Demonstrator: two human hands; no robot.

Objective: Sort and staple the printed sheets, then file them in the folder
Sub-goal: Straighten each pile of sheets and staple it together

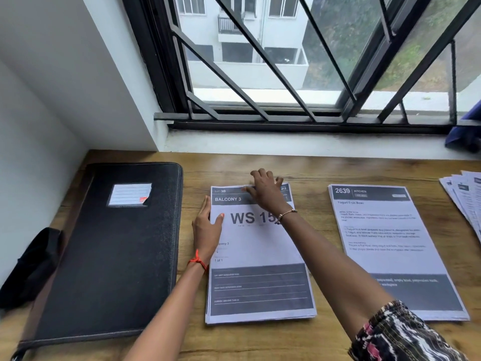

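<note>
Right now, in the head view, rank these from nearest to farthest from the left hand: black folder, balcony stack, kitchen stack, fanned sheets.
1. Balcony stack: touching the left hand.
2. Black folder: just left.
3. Kitchen stack: to the right.
4. Fanned sheets: far right.
</note>
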